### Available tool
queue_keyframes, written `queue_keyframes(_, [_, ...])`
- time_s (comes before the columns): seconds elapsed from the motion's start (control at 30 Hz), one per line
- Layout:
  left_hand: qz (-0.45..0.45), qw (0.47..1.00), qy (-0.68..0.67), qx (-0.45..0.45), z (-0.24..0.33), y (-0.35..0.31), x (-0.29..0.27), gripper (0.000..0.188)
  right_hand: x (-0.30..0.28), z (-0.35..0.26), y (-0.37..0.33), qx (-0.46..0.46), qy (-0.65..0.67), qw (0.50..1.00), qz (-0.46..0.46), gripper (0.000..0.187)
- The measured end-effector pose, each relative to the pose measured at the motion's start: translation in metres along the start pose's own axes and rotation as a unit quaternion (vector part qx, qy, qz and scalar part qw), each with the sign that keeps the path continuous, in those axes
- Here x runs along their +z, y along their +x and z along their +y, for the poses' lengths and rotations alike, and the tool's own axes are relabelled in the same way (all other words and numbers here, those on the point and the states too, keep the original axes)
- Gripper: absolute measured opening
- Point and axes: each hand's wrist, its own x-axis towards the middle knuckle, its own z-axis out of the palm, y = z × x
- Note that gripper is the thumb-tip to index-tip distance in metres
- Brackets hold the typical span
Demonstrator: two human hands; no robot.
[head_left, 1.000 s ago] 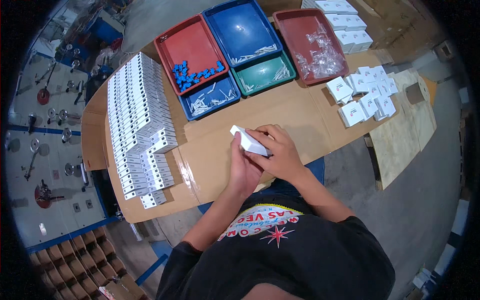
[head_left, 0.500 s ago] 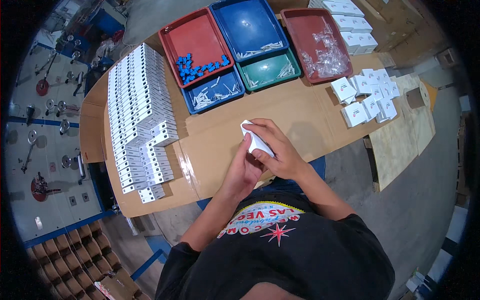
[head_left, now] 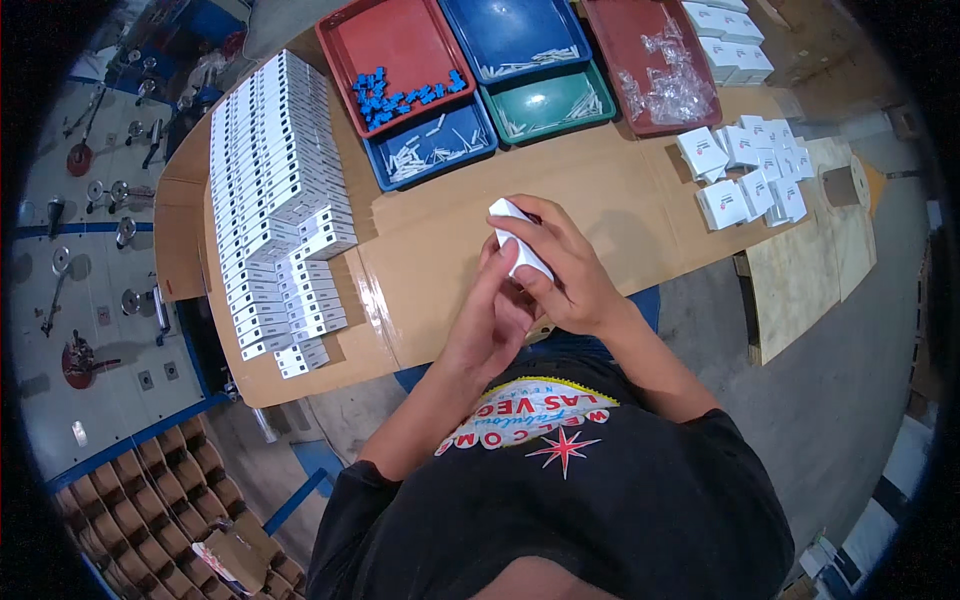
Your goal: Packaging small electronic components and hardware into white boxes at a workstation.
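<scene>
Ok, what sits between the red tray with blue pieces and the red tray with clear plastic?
Two trays: the large blue tray and, on its near side, the green tray. The head view shows both.

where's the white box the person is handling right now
In the head view, the white box is near the picture's centre, slightly right, held between the left hand and the right hand, below the green tray.

Left hand [head_left: 488,325] and right hand [head_left: 578,275] gripping box [head_left: 526,259] over cardboard [head_left: 430,240], stacked cartons [head_left: 272,170] at left, coloured trays [head_left: 512,32] beyond, white packs [head_left: 722,204] at right
</scene>
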Motion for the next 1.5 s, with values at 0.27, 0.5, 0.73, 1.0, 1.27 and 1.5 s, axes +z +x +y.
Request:
queue_keyframes(0.27, [-0.002, 1.0, 0.004, 0.018, -0.004, -0.01, 0.008, 0.049, -0.003, 0.006, -0.001, -0.088, -0.056, 0.994, -0.013, 0.05])
queue_keyframes(0.5, [-0.01, 0.999, -0.046, 0.022, -0.01, -0.01, 0.004, 0.046, -0.01, 0.002, 0.005, -0.075, -0.042, 0.996, -0.025, 0.056])
queue_keyframes(0.73, [-0.024, 0.999, -0.013, 0.039, 0.001, -0.011, 0.012, 0.068, -0.02, 0.01, 0.009, -0.079, 0.01, 0.996, -0.044, 0.087])
queue_keyframes(1.0, [-0.068, 0.93, 0.237, 0.273, 0.004, 0.002, -0.012, 0.12, -0.022, -0.017, 0.012, 0.075, 0.114, 0.99, -0.039, 0.077])
queue_keyframes(1.27, [-0.045, 0.901, 0.312, 0.297, 0.008, -0.004, -0.015, 0.122, -0.009, -0.024, 0.008, 0.012, 0.087, 0.993, -0.077, 0.075])
queue_keyframes(1.5, [-0.011, 0.744, 0.521, 0.418, 0.032, -0.002, -0.024, 0.111, -0.011, -0.048, 0.009, 0.16, 0.184, 0.962, -0.126, 0.073])
